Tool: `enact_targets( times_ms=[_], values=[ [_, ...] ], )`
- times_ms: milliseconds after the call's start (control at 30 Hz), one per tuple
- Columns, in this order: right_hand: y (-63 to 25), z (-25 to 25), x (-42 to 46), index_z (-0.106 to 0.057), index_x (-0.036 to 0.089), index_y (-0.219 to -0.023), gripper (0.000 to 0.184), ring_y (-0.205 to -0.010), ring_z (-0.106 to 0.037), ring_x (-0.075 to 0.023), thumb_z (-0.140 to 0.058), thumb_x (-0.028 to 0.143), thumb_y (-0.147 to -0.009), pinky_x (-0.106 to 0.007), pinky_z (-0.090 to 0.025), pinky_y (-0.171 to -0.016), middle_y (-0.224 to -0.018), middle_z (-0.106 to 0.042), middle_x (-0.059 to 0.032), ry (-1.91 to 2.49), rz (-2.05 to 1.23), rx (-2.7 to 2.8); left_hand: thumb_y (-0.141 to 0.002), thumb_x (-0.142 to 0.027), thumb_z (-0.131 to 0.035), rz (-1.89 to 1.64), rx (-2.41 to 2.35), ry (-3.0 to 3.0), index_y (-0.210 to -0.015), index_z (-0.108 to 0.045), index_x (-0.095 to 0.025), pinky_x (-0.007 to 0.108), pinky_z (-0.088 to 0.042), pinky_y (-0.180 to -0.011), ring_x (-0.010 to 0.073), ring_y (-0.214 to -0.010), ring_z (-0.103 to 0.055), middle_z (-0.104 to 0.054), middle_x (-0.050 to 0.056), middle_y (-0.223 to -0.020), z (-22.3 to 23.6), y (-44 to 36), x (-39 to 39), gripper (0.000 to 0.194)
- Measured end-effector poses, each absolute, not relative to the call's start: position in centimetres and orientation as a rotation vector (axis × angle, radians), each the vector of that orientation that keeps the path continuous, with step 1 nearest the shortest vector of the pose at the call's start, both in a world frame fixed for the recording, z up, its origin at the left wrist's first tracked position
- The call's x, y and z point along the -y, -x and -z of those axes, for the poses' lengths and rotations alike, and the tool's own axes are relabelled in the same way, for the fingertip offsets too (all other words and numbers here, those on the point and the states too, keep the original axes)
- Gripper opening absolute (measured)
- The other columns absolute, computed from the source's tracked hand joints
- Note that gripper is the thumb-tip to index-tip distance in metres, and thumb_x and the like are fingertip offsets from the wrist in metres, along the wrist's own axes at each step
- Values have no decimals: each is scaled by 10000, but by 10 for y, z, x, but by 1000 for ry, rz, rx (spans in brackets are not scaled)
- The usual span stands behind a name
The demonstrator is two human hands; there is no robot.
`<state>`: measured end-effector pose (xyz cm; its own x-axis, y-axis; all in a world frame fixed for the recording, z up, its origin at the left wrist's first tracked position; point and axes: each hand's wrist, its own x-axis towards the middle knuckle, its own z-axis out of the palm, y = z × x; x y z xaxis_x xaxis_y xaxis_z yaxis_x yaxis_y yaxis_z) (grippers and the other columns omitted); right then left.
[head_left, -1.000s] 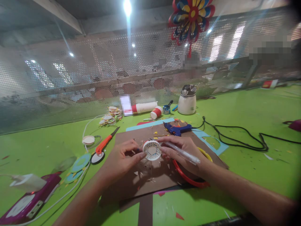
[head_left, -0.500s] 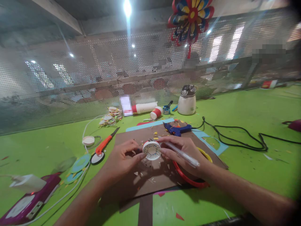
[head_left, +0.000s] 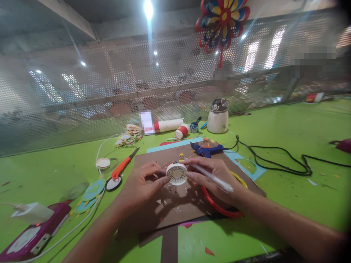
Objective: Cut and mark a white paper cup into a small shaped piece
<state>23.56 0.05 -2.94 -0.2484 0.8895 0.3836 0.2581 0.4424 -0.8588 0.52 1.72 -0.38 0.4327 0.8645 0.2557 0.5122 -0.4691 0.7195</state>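
Barely anything's budged since the earlier frame. Green table, flat matte brown sheet on it, left hand and right hand still pinching the round, white-rimmed, dot-patterned disc over the sheet. Right one's also holding a slim, see-through pen.

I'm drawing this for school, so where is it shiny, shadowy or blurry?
In the head view, the ceiling lamp glares with a streak below; shadows darken the brown board under the left hand and right hand; the mesh screen looks hazy; marks on the white round piece are too small to read.
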Motion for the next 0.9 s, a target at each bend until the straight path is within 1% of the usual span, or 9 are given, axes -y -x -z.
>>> enact_targets(
  times_ms=[267,467,700,900],
  values=[
    [-235,29,-1,-680,124,-1095,315,-612,-609,-142,-634,311,-845,-270,-499,-560,-736,-685,-38,1009,-818,1759,-824,-359,-627,-831,-1154,-2107,-797,-706,-158,303,-440,-731,178,-784,-586,-635,49,-830,3,-5,-19,218],
    [-236,27,-2,-676,107,-1105,345,-603,-627,-154,-620,328,-846,-278,-511,-549,-720,-697,-49,1048,-839,1781,-833,-348,-624,-829,-1138,-2113,-805,-703,-164,298,-438,-739,171,-794,-583,-633,42,-836,3,-4,-18,203],
    [-236,30,-2,-691,118,-1096,334,-615,-628,-151,-627,321,-840,-287,-512,-568,-814,-723,-77,1052,-778,1786,-839,-318,-623,-846,-1123,-2144,-804,-700,-169,295,-448,-737,165,-799,-591,-639,41,-844,6,-4,-18,171],
    [-236,30,-3,-685,126,-1090,314,-601,-618,-149,-618,312,-846,-280,-503,-561,-719,-692,-41,1031,-810,1783,-846,-329,-625,-874,-1091,-2203,-819,-716,-177,295,-470,-731,173,-805,-605,-658,51,-850,11,-2,-21,180]
  ],
)
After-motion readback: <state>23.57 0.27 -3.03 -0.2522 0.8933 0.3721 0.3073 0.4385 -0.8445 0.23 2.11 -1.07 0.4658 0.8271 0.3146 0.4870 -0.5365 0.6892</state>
